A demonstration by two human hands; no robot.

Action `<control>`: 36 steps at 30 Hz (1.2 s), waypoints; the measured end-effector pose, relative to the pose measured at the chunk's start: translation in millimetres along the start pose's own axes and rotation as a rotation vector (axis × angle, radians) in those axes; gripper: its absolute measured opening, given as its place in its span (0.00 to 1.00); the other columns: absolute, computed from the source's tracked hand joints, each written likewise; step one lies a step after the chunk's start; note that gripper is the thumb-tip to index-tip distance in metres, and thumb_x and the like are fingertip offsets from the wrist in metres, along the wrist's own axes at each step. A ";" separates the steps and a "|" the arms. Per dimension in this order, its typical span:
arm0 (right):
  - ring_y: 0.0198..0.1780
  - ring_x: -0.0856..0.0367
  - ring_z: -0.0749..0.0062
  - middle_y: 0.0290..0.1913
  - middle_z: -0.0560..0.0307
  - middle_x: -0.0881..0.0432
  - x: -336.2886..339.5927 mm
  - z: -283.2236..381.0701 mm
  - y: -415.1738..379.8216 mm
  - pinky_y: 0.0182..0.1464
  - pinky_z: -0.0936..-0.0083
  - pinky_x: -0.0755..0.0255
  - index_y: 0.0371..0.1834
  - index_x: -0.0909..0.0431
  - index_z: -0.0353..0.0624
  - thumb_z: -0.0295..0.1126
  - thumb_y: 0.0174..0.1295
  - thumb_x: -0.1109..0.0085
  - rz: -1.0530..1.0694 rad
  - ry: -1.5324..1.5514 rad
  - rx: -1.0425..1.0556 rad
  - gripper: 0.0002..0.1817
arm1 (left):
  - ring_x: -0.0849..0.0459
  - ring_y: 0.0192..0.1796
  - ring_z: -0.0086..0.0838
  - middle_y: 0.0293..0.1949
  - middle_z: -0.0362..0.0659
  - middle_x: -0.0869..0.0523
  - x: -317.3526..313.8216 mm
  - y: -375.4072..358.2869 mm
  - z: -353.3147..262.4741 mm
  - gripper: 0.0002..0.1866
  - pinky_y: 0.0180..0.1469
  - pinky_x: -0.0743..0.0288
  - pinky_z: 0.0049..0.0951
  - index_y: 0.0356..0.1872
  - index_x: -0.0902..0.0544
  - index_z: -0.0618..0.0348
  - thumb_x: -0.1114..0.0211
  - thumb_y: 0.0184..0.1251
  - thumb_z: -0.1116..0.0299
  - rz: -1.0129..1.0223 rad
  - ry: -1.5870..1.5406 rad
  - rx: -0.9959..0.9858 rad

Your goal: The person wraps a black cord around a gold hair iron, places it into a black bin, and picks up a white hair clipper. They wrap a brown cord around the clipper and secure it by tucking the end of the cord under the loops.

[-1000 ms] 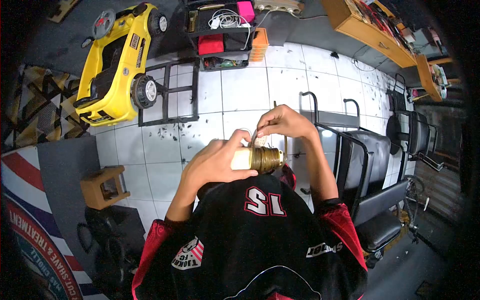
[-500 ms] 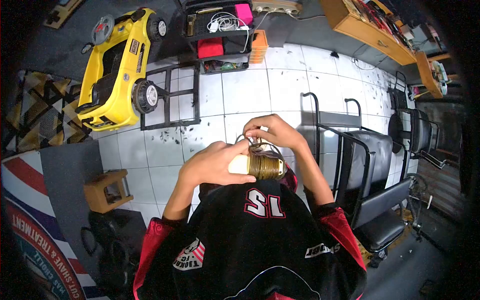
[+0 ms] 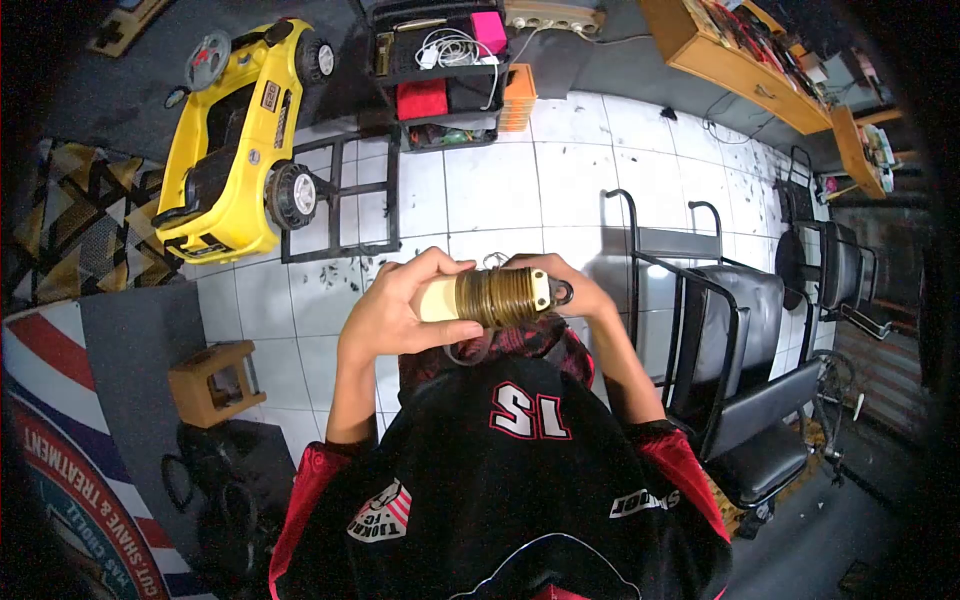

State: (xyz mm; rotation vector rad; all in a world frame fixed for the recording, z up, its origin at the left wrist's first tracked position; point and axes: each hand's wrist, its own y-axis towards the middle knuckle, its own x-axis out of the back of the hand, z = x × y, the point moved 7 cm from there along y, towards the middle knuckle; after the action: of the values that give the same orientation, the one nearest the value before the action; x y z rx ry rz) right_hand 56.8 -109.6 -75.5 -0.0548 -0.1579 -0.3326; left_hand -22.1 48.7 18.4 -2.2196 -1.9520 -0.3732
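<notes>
A cream hair clipper (image 3: 437, 298) lies crosswise in front of my chest, with a brown cord (image 3: 497, 298) wound in several turns around its body. My left hand (image 3: 385, 305) grips the clipper's left end, thumb below and fingers above. At the other end a black hanging loop (image 3: 563, 292) sticks out. My right hand (image 3: 570, 283) is curled behind the wound part, at the cord; its fingertips are mostly hidden. A slack bit of cord shows above the windings, and another loop droops beneath them.
White floor tiles (image 3: 490, 190) carry scattered dark hair tufts. A yellow toy car (image 3: 240, 140) and a black metal frame (image 3: 390, 200) are at the left. A black trolley (image 3: 445, 100) stands ahead, black padded chairs (image 3: 735, 310) at the right, and a wooden stool (image 3: 215, 380) at the lower left.
The clipper has moved up and left and turned, so its looped end faces right. My right hand has dropped from above the clipper to behind it, drawing the cord around.
</notes>
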 end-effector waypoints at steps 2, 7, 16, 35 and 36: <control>0.53 0.17 0.60 0.52 0.46 0.17 -9.1 -19.0 -3.3 0.59 0.69 0.27 0.56 0.23 0.36 0.25 0.51 0.34 -0.163 0.016 -0.052 0.26 | 0.18 0.49 0.22 0.47 0.47 0.14 -3.9 1.3 1.1 0.28 0.54 0.25 0.26 0.48 0.23 0.65 0.18 0.46 0.69 0.006 -0.030 0.107; 0.59 0.22 0.59 0.60 0.49 0.21 -16.3 15.5 3.9 0.62 0.64 0.29 0.59 0.26 0.37 0.20 0.53 0.39 -0.440 0.174 0.144 0.26 | 0.18 0.47 0.20 0.43 0.45 0.13 -16.5 8.2 -0.3 0.28 0.52 0.24 0.25 0.49 0.22 0.67 0.19 0.49 0.67 -0.087 0.048 0.143; 0.37 0.24 0.75 0.33 0.59 0.21 -23.8 13.0 -7.8 0.40 0.76 0.28 0.43 0.23 0.34 0.29 0.61 0.44 -0.583 0.160 0.032 0.11 | 0.21 0.37 0.15 0.34 0.41 0.13 -29.4 12.7 15.0 0.17 0.40 0.24 0.21 0.47 0.18 0.68 0.27 0.61 0.67 -0.280 -0.318 0.168; 0.36 0.27 0.83 0.35 0.58 0.18 -33.1 9.5 -8.4 0.38 0.81 0.29 0.52 0.22 0.31 0.33 0.70 0.45 -0.632 0.227 -0.180 0.15 | 0.16 0.47 0.33 0.44 0.50 0.16 -41.3 0.0 48.5 0.32 0.50 0.24 0.30 0.56 0.27 0.68 0.25 0.52 0.64 -0.234 -0.118 0.175; 0.36 0.26 0.83 0.35 0.59 0.18 -30.8 7.6 -7.2 0.39 0.81 0.29 0.51 0.22 0.31 0.33 0.71 0.45 -0.623 0.229 -0.163 0.15 | 0.16 0.45 0.32 0.43 0.49 0.15 -37.8 0.8 46.9 0.30 0.48 0.23 0.30 0.55 0.26 0.68 0.25 0.52 0.63 -0.271 -0.169 0.131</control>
State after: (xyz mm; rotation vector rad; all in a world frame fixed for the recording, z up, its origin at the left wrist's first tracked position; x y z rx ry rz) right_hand 24.6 -105.9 -72.8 -0.1287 0.0856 -0.9691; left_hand -22.0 26.0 -37.4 -1.9674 -2.3009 -0.0879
